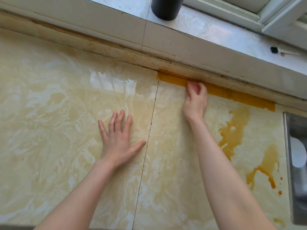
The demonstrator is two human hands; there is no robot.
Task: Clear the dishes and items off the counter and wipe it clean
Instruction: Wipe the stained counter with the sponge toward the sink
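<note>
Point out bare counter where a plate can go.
Free: counter left of the left hand; near strip along the seam between the forearms. Crowded: right hand at yellow tape, orange stain, sink.

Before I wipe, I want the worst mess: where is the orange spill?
Head view: the orange spill lies at the right of the counter, in front of the yellow tape strip at the back edge, left of the sink.

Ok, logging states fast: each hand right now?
Left hand: open, flat on the cream marbled counter.
Right hand: curled at the orange tape strip; grip cannot be told.
</note>
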